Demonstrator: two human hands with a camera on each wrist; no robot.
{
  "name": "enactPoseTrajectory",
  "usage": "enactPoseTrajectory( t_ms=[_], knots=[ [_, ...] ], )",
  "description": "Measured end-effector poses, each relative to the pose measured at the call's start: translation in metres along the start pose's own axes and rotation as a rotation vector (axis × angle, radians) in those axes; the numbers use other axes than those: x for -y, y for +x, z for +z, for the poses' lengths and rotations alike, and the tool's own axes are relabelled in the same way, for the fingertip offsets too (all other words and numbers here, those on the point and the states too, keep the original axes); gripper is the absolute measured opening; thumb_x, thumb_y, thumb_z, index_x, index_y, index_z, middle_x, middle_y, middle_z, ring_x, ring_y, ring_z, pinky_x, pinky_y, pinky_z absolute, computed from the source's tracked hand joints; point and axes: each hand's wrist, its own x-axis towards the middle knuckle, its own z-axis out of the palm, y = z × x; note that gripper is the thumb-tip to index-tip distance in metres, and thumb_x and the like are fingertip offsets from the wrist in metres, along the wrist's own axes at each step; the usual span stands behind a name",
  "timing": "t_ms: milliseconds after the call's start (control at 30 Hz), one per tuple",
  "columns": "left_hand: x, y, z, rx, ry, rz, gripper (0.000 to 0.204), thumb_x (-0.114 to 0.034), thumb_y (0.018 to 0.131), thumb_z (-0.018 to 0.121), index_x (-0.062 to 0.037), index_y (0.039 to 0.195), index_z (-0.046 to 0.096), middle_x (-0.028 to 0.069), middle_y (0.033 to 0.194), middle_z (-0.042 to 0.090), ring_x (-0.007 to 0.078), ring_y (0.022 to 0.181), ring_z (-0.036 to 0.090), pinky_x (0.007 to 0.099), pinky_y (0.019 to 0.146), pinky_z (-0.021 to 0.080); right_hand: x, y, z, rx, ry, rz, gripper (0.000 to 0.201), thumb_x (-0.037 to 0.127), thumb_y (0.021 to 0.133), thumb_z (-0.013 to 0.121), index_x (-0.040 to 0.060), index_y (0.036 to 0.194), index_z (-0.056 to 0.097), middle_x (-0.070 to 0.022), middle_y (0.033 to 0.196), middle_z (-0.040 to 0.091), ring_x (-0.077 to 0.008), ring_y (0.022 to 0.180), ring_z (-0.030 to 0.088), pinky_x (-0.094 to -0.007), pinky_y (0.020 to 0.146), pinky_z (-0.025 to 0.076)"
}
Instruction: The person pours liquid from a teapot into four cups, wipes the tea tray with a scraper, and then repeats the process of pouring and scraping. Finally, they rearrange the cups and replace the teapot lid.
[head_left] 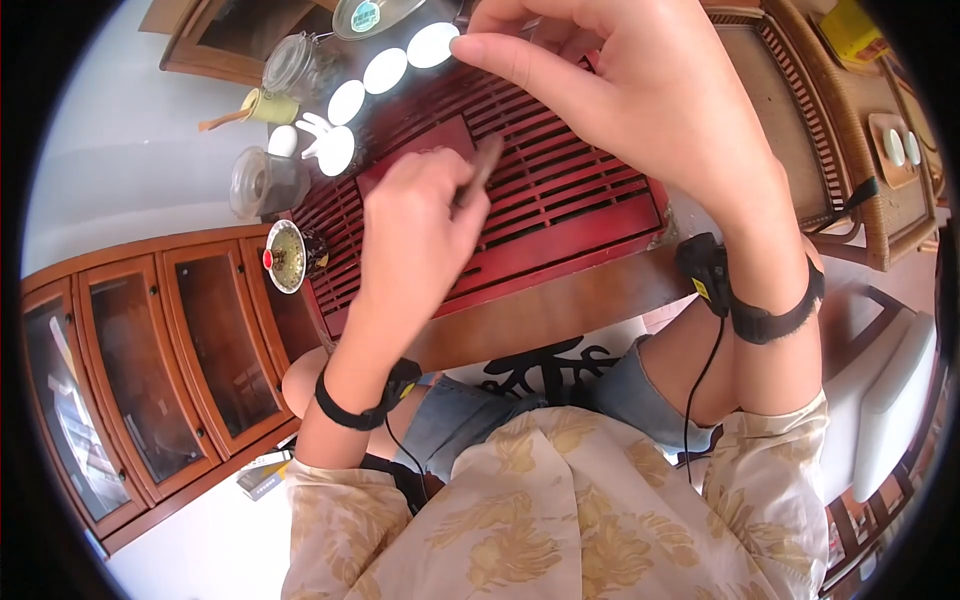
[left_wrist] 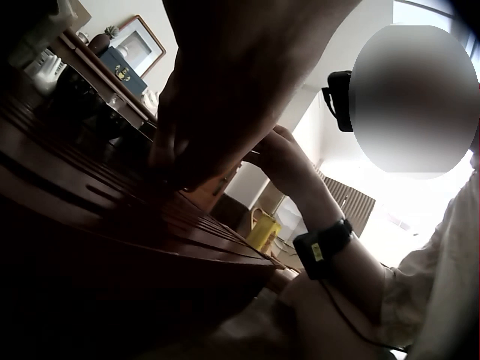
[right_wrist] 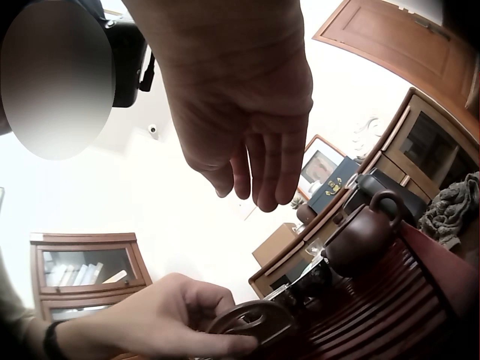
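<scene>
My left hand [head_left: 415,225] holds a dark brown, flat round piece [right_wrist: 262,319] with cut-out shapes by its edge, thumb on one side and fingers on the other. It shows as a thin brown edge in the head view, tilted over the slatted red tea tray [head_left: 570,255]. Raised over the tray's far right side, my right hand [head_left: 640,100] has loosely bent fingers with nothing between them. In the right wrist view its fingers hang down relaxed. A dark brown teapot [right_wrist: 360,244] stands on the tray beyond the hands.
Several round white pieces [head_left: 385,70] line the tray's far left edge, beside a glass jar [head_left: 265,185]. A patterned cup [head_left: 288,258] stands at the left corner. To the right is a wicker-edged shelf [head_left: 780,110]; a wooden cabinet [head_left: 150,370] stands left.
</scene>
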Motion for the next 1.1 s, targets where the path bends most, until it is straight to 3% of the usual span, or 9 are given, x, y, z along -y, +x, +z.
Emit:
enactPoseTrajectory(
  t_ms=[100, 300, 333, 467, 567, 700, 900, 1000, 1100],
  knots=[
    [-0.022, -0.013, -0.005, 0.077, -0.169, -0.058, 0.013, -0.003, 0.087, 0.082, 0.0001, 0.090, 0.070, 0.0164, 0.076, 0.064, 0.0357, 0.072, 0.069, 0.0478, 0.064, 0.054, -0.022, -0.002, 0.011, -0.013, 0.163, 0.035, 0.016, 0.015, 0.100, 0.080, -0.0007, 0.101, 0.079, -0.0147, 0.080, 0.075, -0.0269, 0.069, 0.074, -0.0342, 0.064, 0.057],
    [-0.015, -0.036, -0.019, -0.002, -0.432, -0.289, 0.010, -0.006, 0.094, 0.084, -0.0004, 0.098, 0.077, 0.0128, 0.091, 0.077, 0.0138, 0.079, 0.074, 0.0325, 0.063, 0.056, 0.008, 0.000, -0.008, -0.030, 0.112, 0.053, 0.015, 0.014, 0.099, 0.081, -0.0012, 0.101, 0.079, -0.0144, 0.080, 0.076, -0.0258, 0.068, 0.074, -0.0336, 0.063, 0.057],
    [-0.013, -0.041, -0.025, 0.041, -0.512, -0.414, 0.015, -0.006, 0.099, 0.082, 0.0013, 0.111, 0.077, 0.0113, 0.103, 0.082, 0.0083, 0.088, 0.073, 0.0269, 0.070, 0.059, 0.007, -0.001, -0.008, -0.046, 0.092, -0.005, 0.015, 0.014, 0.099, 0.081, -0.0013, 0.101, 0.079, -0.0144, 0.080, 0.076, -0.0258, 0.068, 0.074, -0.0336, 0.063, 0.057],
    [0.016, -0.057, -0.037, 0.049, -0.863, -0.563, 0.036, -0.008, 0.106, 0.077, 0.0066, 0.137, 0.066, 0.0121, 0.117, 0.081, 0.0128, 0.096, 0.076, 0.0280, 0.085, 0.062, -0.014, 0.003, 0.009, -0.005, 0.147, 0.019, 0.015, 0.013, 0.099, 0.081, -0.0014, 0.102, 0.079, -0.0140, 0.081, 0.076, -0.0253, 0.067, 0.074, -0.0333, 0.063, 0.057],
    [0.024, -0.062, -0.044, -0.013, -0.978, -0.658, 0.034, -0.009, 0.107, 0.076, 0.0050, 0.137, 0.068, 0.0126, 0.120, 0.081, 0.0138, 0.098, 0.077, 0.0291, 0.086, 0.062, 0.014, 0.001, -0.003, 0.017, -0.064, 0.017, 0.014, 0.012, 0.099, 0.081, -0.0016, 0.102, 0.079, -0.0136, 0.082, 0.076, -0.0250, 0.067, 0.073, -0.0332, 0.063, 0.057],
    [0.025, -0.061, -0.049, -0.022, -0.979, -0.672, 0.037, -0.011, 0.108, 0.076, 0.0044, 0.140, 0.068, 0.0124, 0.120, 0.081, 0.0147, 0.100, 0.077, 0.0301, 0.089, 0.062, 0.013, 0.000, -0.002, -0.004, 0.110, 0.091, 0.013, 0.011, 0.099, 0.081, -0.0016, 0.103, 0.078, -0.0134, 0.082, 0.075, -0.0247, 0.067, 0.073, -0.0330, 0.062, 0.056],
    [0.027, -0.066, -0.043, -0.046, -0.835, -0.615, 0.030, -0.005, 0.104, 0.079, 0.0052, 0.132, 0.075, 0.0126, 0.116, 0.082, 0.0166, 0.103, 0.077, 0.0324, 0.094, 0.061, -0.005, 0.003, 0.009, 0.031, 0.161, 0.102, 0.013, 0.011, 0.099, 0.081, -0.0016, 0.102, 0.078, -0.0135, 0.082, 0.075, -0.0245, 0.066, 0.072, -0.0330, 0.061, 0.056],
    [0.022, -0.064, -0.040, -0.019, -0.337, -0.228, 0.026, 0.001, 0.098, 0.079, 0.0026, 0.124, 0.080, 0.0137, 0.113, 0.083, 0.0219, 0.105, 0.078, 0.0355, 0.098, 0.061, 0.011, 0.003, -0.004, 0.048, 0.136, 0.125, 0.013, 0.011, 0.099, 0.081, -0.0015, 0.102, 0.078, -0.0136, 0.081, 0.075, -0.0246, 0.066, 0.072, -0.0332, 0.061, 0.055],
    [0.014, -0.062, -0.027, -0.052, -0.161, -0.001, 0.035, 0.006, 0.088, 0.079, -0.0001, 0.123, 0.082, 0.0155, 0.119, 0.083, 0.0310, 0.111, 0.077, 0.0395, 0.098, 0.062, 0.007, 0.001, 0.004, 0.023, 0.111, 0.120, 0.013, 0.011, 0.099, 0.081, -0.0013, 0.102, 0.078, -0.0136, 0.081, 0.075, -0.0248, 0.066, 0.072, -0.0333, 0.060, 0.055]
  ],
)
